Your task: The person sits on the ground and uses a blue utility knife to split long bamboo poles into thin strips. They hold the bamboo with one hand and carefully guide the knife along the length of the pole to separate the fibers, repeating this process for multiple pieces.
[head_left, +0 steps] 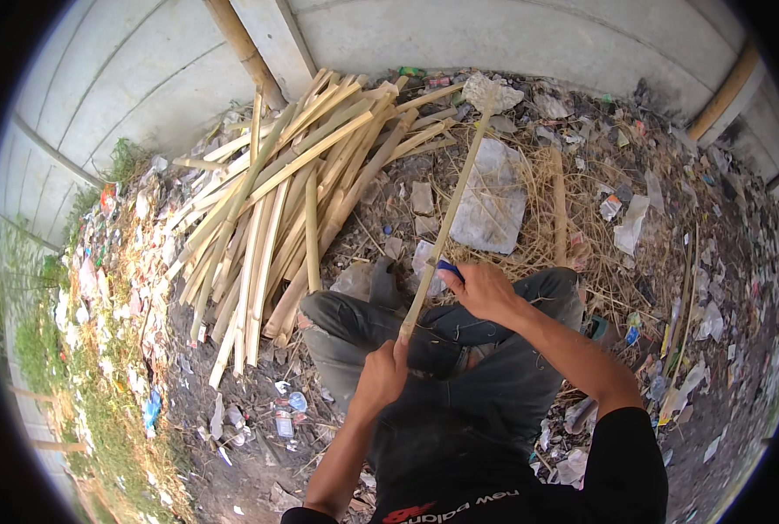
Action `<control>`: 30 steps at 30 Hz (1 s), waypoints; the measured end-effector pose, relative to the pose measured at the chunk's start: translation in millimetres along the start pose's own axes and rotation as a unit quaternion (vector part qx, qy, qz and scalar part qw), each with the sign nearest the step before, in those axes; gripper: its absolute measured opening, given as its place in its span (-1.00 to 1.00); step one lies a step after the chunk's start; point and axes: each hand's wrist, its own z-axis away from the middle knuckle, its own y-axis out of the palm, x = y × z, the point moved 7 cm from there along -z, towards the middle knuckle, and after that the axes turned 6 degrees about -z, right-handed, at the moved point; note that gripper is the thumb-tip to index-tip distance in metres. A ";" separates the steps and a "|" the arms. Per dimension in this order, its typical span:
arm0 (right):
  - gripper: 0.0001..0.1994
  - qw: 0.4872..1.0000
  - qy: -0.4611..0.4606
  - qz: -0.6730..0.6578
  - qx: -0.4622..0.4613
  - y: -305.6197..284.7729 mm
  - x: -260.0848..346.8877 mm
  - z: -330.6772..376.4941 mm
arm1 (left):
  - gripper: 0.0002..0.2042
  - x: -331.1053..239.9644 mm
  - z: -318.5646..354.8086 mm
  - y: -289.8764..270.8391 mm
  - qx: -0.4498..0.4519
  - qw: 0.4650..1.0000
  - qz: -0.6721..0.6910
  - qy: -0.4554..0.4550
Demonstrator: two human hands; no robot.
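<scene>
My left hand (382, 374) is closed round the near end of a long, thin bamboo strip (459, 190), low over my lap. The strip slants away from me, up and to the right, its far end by a pale stone chunk (503, 94). Farther along it, my right hand (484, 293) is closed on a small tool with a blue handle (448, 271), held against the strip. The tool's blade or working edge cannot be made out. Both my legs (355, 336), in dark worn trousers, are folded under the work.
A large heap of split bamboo pieces (276, 188) lies ahead on the left. Beyond the strip are a whitish slab (492, 205) and dry straw (542, 210). Litter and a clear plastic bottle (284, 423) cover the ground. A grey panel wall (512, 39) closes the far side.
</scene>
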 end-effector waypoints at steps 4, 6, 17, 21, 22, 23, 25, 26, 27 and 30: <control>-0.39 0.999 -0.005 -0.037 0.031 -17.8 -16.4 -12.9 | -0.50 10.5 16.3 0.4 0.015 1.000 0.016 0.013; -0.38 0.995 -0.044 -0.025 0.090 5.9 16.7 13.7 | -0.50 8.8 15.3 1.6 0.018 0.998 0.052 0.001; -0.30 0.993 0.092 0.003 -0.069 -61.2 -76.8 -56.0 | -0.51 8.8 42.5 -13.3 0.054 0.998 -0.032 -0.002; -0.24 0.977 0.163 0.031 -0.136 -110.6 -152.6 -69.8 | -0.52 48.6 85.4 -22.6 0.087 0.994 -0.068 -0.018; -0.24 0.964 0.191 0.048 -0.177 -125.6 -193.5 -70.4 | -0.52 58.3 94.1 -31.3 0.071 0.992 -0.102 -0.009; -0.24 0.938 0.236 0.072 -0.243 -160.4 -257.1 -61.0 | -0.51 71.1 102.3 -42.6 0.113 0.989 -0.095 -0.020; -0.24 0.894 0.308 0.071 -0.319 -226.8 -340.5 -27.2 | -0.51 119.6 129.2 -73.6 0.152 0.985 -0.079 -0.025; -0.24 0.879 0.345 0.047 -0.326 -241.9 -353.8 -13.1 | -0.50 145.7 147.5 -85.4 0.157 0.985 -0.070 -0.020; -0.24 0.889 0.320 0.049 -0.324 -239.3 -345.7 -14.3 | -0.49 158.9 159.4 -89.4 0.174 0.980 -0.085 -0.034; -0.26 0.916 0.256 0.051 -0.304 -243.8 -319.3 -14.9 | -0.48 121.8 135.9 -71.6 0.158 0.987 -0.011 -0.027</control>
